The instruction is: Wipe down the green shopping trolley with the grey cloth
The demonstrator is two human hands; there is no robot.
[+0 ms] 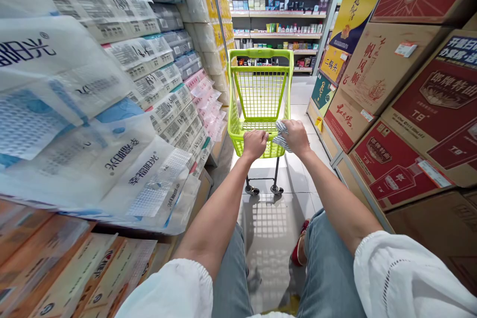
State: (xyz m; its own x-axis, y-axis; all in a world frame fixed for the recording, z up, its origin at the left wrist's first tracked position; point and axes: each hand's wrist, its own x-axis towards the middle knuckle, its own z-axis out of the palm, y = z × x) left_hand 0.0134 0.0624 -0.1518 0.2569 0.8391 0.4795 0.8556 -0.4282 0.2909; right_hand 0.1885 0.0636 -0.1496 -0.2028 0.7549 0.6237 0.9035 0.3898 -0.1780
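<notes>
1 green cart (261, 53) in aisle, 2 hands at its near edge, 1 striped cloth (282, 144).
Cart's straight ahead on tiled floor (298, 92), b/w paper packs (122, 151) on L & stacked boxes (391, 64) on R; 2 wheels (277, 190) show. Both arms reach fwd, converging. L hand (255, 143): palm down, fingers curled tight round cart's near bar. R hand (295, 136): fingers closed on the cloth, bunched against the same edge; can't tell if skin touches bar. Writing: packs read 幸福阳光; boxes incl. 郎牌特曲 on 2, 帆风顺 & 二锅头 on 1 ea. Far end: shelves (286, 36) w/ small goods, labels too tiny to read.
</notes>
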